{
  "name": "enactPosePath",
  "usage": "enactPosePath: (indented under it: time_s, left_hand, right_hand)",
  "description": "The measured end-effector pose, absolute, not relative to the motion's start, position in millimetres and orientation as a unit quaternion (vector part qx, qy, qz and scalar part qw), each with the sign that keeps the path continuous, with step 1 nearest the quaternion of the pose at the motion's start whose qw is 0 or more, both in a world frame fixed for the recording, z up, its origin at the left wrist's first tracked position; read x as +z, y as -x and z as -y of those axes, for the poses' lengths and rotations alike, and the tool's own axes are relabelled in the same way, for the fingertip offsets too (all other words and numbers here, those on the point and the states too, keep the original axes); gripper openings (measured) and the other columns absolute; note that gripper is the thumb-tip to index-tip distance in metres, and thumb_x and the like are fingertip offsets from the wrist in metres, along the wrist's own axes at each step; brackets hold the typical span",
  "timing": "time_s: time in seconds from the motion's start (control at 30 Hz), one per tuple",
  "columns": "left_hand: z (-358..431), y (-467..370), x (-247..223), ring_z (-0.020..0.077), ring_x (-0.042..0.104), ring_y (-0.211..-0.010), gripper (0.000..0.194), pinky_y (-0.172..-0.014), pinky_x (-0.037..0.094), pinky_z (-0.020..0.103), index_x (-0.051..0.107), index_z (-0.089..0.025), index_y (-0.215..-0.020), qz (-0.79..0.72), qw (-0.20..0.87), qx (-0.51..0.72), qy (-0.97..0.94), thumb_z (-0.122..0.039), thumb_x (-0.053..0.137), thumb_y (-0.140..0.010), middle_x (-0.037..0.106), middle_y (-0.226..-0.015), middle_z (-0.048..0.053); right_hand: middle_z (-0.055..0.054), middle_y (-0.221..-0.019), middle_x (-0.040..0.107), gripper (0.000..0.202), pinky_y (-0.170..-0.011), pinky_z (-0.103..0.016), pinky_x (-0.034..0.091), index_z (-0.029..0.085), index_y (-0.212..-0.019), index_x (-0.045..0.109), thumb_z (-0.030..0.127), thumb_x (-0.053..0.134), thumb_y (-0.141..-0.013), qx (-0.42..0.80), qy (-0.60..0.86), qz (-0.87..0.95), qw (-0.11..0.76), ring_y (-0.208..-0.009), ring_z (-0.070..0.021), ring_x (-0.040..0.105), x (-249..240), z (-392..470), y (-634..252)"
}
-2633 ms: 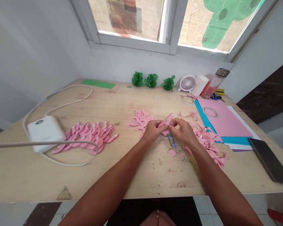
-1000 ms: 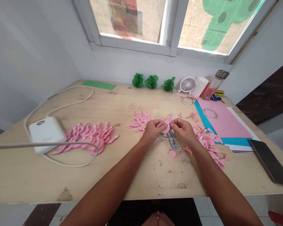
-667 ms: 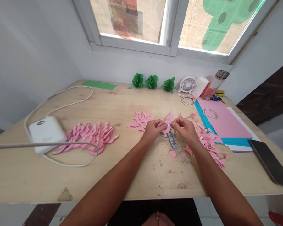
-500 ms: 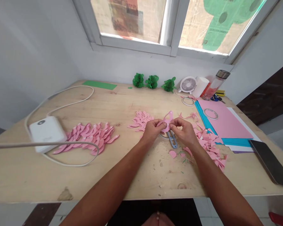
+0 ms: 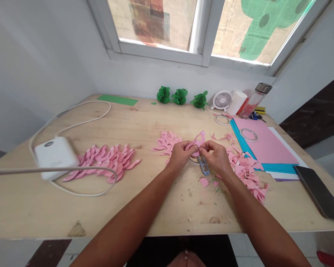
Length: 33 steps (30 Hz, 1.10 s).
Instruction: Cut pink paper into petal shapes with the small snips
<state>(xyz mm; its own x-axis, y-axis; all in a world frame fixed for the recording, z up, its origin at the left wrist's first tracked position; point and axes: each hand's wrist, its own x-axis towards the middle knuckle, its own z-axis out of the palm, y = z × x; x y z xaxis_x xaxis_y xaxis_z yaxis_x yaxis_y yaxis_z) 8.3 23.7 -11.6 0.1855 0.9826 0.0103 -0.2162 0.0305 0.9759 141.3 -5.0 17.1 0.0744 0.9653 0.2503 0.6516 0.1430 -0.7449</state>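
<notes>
Between my two hands is a curled pink paper piece [image 5: 199, 138], held just above the table. My left hand [image 5: 181, 153] pinches its left side, and my right hand [image 5: 215, 155] pinches its lower right edge, fingertips nearly touching. Under the hands lies a blue-grey cutter [image 5: 203, 165], partly over a tape roll that my hands mostly hide. Small pink curved paper pieces [image 5: 167, 141] are heaped left of my left hand. Pink paper scraps [image 5: 247, 173] are piled beside my right forearm.
More pink petal shapes [image 5: 108, 161] lie by a white power bank [image 5: 55, 157] with a looping cable. Green paper balls [image 5: 179, 96], a small fan [image 5: 222, 100] and a glass bottle [image 5: 256, 100] line the wall. Coloured sheets [image 5: 275, 148] and a phone [image 5: 320, 193] are at right.
Both hands shift very slightly, and my fingertips come closer together on the pink paper piece. Everything else on the table stays where it was.
</notes>
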Motion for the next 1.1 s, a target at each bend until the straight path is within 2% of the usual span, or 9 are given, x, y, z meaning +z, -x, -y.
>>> enactPosePath:
  time_s: [0.33, 0.53, 0.77, 0.93, 1.1]
  left_hand:
    - [-24.1, -8.8, -9.8, 0.0088, 0.049, -0.052, 0.018, -0.051, 0.041, 0.021, 0.061, -0.013, -0.06, -0.402, 0.59, 0.508, -0.482, -0.03, 0.067, -0.061, 0.054, -0.054, -0.002]
    - [-23.4, -8.7, -9.4, 0.0086, 0.049, -0.05, 0.02, -0.05, 0.041, 0.021, 0.062, -0.013, -0.061, -0.405, 0.585, 0.505, -0.488, -0.032, 0.065, -0.063, 0.054, -0.054, -0.002]
    - [-24.7, -8.4, -9.5, 0.0085, 0.048, -0.051, 0.017, -0.05, 0.041, 0.021, 0.06, -0.013, -0.061, -0.406, 0.59, 0.504, -0.483, -0.03, 0.063, -0.063, 0.054, -0.054, -0.003]
    - [-23.4, -7.7, -7.0, 0.0088, 0.049, -0.052, 0.014, -0.051, 0.041, 0.02, 0.062, -0.013, -0.061, -0.409, 0.586, 0.495, -0.494, -0.027, 0.063, -0.063, 0.055, -0.055, -0.002]
    - [-21.4, -7.4, -3.7, 0.0084, 0.048, -0.052, 0.014, -0.051, 0.039, 0.02, 0.061, -0.013, -0.06, -0.423, 0.573, 0.497, -0.496, -0.027, 0.062, -0.062, 0.054, -0.054, -0.003]
  right_hand:
    - [-0.002, -0.065, 0.063, 0.016, -0.052, -0.023, 0.041, 0.016, -0.072, 0.062, 0.031, 0.057, -0.069, 0.281, 0.626, 0.588, 0.428, -0.056, -0.0131, 0.055, 10.9, 2.4, -137.1]
    - [0.001, -0.057, 0.058, 0.014, -0.048, -0.021, 0.038, 0.016, -0.067, 0.058, 0.029, 0.056, -0.067, 0.323, 0.61, 0.574, 0.44, -0.049, -0.0107, 0.05, 8.0, 1.3, -135.8]
    - [0.002, -0.059, 0.056, 0.011, -0.049, -0.021, 0.039, 0.017, -0.069, 0.057, 0.028, 0.054, -0.068, 0.309, 0.595, 0.604, 0.43, -0.052, -0.0104, 0.049, 8.1, 1.8, -140.5]
    - [0.001, -0.063, 0.059, 0.006, -0.058, -0.023, 0.041, 0.018, -0.068, 0.056, 0.023, 0.052, -0.068, 0.243, 0.602, 0.652, 0.391, -0.059, -0.0119, 0.053, 13.6, 1.3, -144.5]
    - [0.002, -0.063, 0.06, 0.006, -0.058, -0.022, 0.039, 0.019, -0.071, 0.055, 0.023, 0.051, -0.07, 0.19, 0.611, 0.683, 0.353, -0.059, -0.0119, 0.055, 17.6, 5.1, -143.1]
